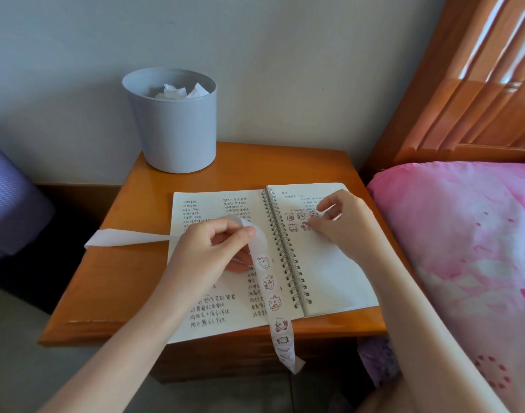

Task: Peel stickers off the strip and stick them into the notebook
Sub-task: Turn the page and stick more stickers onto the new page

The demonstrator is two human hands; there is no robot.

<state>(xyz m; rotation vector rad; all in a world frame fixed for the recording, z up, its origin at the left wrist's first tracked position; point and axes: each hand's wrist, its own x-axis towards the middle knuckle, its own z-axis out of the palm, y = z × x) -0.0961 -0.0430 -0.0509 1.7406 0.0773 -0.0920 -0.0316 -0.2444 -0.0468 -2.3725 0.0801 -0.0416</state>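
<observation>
Open spiral notebook [330, 263] lying flat on a wooden nightstand [112, 278]. The left hand [207, 251] grips the sticker strip [268, 281], which loops over the left page; its printed end hangs past the table's front edge and its blank end trails off to the left. The right hand [344, 222] rests curled fingertips on the right page beside a cluster of stuck stickers [297, 217]; whether it pinches one cannot be told. A grey bin [175, 135] holding crumpled paper [175, 92] stands behind.
</observation>
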